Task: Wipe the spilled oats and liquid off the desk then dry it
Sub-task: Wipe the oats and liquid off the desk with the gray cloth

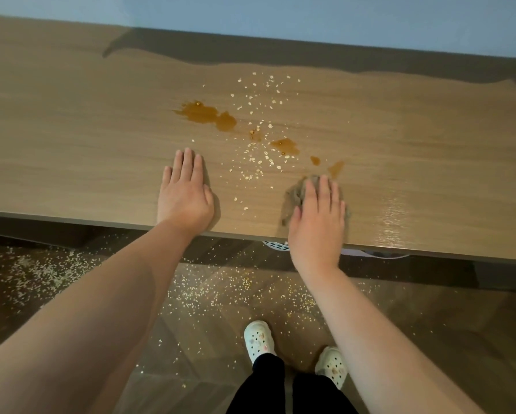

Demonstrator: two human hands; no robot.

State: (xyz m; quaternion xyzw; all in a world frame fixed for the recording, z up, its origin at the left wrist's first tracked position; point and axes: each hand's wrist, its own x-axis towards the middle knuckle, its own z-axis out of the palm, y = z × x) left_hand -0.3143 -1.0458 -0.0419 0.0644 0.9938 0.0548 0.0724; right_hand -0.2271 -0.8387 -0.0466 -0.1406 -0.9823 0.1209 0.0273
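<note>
Beneath the right hand (318,225), fingers (325,191) straight, a cloth (293,197) half hides; left hand (185,194) flat.

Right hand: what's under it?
A crumpled grey-brown cloth, pressed on the desk by the right hand. Only its edges show, left of the palm and past the fingers; the rest, and anything beneath it, is covered.

Oats (258,158), brown liquid (204,113) across desk (71,130)
</note>
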